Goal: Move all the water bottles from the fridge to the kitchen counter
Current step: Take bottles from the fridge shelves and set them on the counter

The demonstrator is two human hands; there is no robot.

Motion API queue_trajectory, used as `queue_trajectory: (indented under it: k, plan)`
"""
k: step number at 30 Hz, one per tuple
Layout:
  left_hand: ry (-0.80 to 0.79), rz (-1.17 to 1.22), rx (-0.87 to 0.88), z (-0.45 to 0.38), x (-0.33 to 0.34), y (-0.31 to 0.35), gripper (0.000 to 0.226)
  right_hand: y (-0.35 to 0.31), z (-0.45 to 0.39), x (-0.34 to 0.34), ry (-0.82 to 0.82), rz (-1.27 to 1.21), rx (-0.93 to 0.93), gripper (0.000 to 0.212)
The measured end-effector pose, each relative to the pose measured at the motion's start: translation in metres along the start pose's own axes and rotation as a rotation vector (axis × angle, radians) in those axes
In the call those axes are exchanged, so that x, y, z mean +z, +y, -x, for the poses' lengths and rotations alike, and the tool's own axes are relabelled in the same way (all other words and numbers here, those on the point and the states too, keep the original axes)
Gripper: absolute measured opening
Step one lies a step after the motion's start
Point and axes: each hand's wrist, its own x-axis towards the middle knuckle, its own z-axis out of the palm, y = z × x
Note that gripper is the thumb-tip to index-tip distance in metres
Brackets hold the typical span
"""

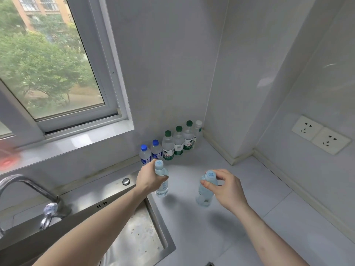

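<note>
My left hand (148,180) grips a clear bottle with a pale blue cap (162,186) around its shoulder, upright at the counter's edge beside the sink. My right hand (227,186) pinches the neck of a second pale-blue-capped bottle (204,194), which stands on or just above the white counter (240,189). Against the back wall stands a row of bottles: two with dark blue caps (146,153), three with green caps (178,141), and one with a white cap (198,131) in the corner.
A steel sink (138,233) lies at the lower left, with a tap (25,191) at its back. A window (48,64) and its sill rise behind it. Wall sockets (320,134) sit on the right wall.
</note>
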Motion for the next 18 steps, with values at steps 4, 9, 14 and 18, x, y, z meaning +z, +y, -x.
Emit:
queue_trajectory:
  k: [4, 9, 14, 18]
  plan:
    - [0.018, 0.034, -0.044, -0.029, 0.003, -0.006, 0.033, 0.001, -0.018, 0.015, -0.005, -0.02, 0.036, 0.02]
    - [0.025, 0.047, -0.06, -0.058, 0.004, -0.013, 0.037, 0.004, -0.042, 0.029, -0.038, -0.059, 0.075, 0.024]
    - [-0.027, 0.013, -0.067, -0.08, 0.0, -0.022, 0.038, 0.001, -0.074, 0.046, -0.071, -0.061, 0.067, 0.03]
    - [0.0, 0.011, -0.054, -0.089, -0.004, -0.034, 0.035, 0.0, -0.1, 0.064, -0.099, -0.051, 0.061, 0.028]
